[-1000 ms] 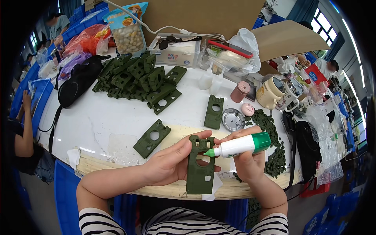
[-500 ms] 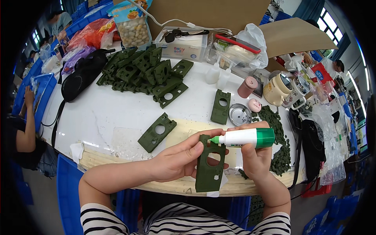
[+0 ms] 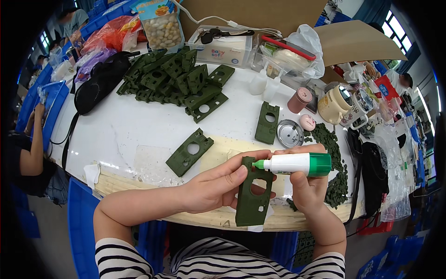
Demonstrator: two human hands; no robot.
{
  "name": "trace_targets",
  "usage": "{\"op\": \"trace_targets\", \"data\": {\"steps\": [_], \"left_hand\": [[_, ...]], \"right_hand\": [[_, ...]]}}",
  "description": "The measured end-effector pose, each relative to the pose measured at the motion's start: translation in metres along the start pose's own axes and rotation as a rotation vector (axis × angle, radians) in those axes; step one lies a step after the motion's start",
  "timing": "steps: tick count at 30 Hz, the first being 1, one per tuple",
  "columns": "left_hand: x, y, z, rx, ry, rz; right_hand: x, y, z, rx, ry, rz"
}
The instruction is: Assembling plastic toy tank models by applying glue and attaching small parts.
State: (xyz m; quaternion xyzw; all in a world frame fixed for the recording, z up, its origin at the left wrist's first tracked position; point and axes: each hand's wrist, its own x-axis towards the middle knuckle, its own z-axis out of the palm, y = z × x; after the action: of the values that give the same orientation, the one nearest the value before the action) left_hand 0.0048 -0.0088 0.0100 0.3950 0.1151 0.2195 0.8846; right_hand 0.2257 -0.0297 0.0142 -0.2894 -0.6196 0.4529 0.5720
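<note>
My left hand (image 3: 213,188) grips a dark green plastic plate (image 3: 251,211) near its top end, thumb on the face. The plate looks like a toy tank's hull top, with a large round hole and smaller openings. In my right hand (image 3: 309,190) a white squeeze bottle (image 3: 292,163) with a green base, apparently glue, lies almost level. Its green nozzle tip meets the plate's upper end, beside a small opening. Two similar plates lie on the table beyond my hands, a left one (image 3: 179,159) and a right one (image 3: 266,134).
A pile of green plates (image 3: 158,81) stands at the back left. Many tiny green pieces (image 3: 337,186) spread along the right, near a round metal dish (image 3: 290,134), a pink tin (image 3: 299,100) and mugs (image 3: 332,106). A black pouch (image 3: 95,90) lies left. Another person's arm (image 3: 33,149) shows far left.
The view has shifted slightly. Both hands still hold the plate and bottle, with the nozzle staying at the plate's upper end, moved slightly relative to it.
</note>
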Motion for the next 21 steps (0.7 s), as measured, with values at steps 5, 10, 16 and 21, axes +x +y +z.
{"op": "trace_targets", "data": {"steps": [5,10,16,21], "left_hand": [[0.0002,-0.0010,-0.0008,0.001,0.003,0.001],[0.0001,0.0028,0.0019,-0.011,0.021,-0.019],[0.0001,0.0002,0.0003,0.005,0.005,-0.001],[-0.0001,-0.0001,0.0003,0.004,0.005,0.003]], "right_hand": [[0.0000,-0.0003,0.0004,-0.024,0.001,-0.010],[0.0003,-0.0005,0.0001,-0.031,-0.012,-0.026],[-0.0001,-0.0012,0.0012,-0.019,0.005,-0.023],[0.0002,-0.0017,0.0008,-0.024,-0.008,-0.021]]}}
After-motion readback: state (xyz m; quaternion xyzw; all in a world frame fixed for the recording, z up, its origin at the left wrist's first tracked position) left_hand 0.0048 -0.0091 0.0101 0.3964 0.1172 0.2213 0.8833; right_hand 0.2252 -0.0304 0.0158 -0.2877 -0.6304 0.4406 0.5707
